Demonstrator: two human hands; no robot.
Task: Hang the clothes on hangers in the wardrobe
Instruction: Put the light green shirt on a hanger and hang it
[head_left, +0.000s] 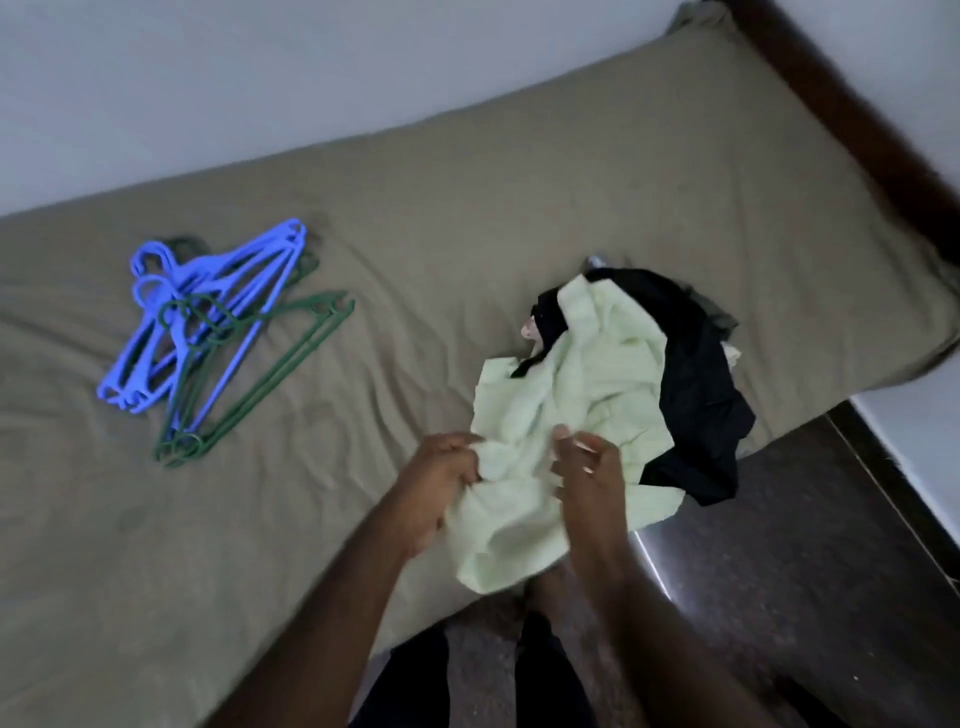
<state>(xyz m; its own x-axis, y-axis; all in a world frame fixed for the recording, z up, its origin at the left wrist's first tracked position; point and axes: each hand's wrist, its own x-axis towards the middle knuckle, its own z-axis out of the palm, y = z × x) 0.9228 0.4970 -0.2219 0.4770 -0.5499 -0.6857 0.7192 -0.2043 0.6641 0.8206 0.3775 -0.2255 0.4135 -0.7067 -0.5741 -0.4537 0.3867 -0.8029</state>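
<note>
Head view: both hands are on the pale green garment (587, 374) at the bed's (467, 208) near edge. The left hand (441, 483) has its fingers (462, 457) bunched tight into the cloth. The right hand (587, 478) pinches a fold just alongside. A black garment (696, 374) lies right of the fingers. Blue hangers (208, 312) and green hangers (260, 374) are heaped well left.

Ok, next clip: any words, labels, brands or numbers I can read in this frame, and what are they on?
No readable text in this frame.
Light green garment, black garment, blue hangers, green hangers, bed sheet: no print or label shows.
Small pale patch beside the black garment: perhaps a tag, too blurred to read.
</note>
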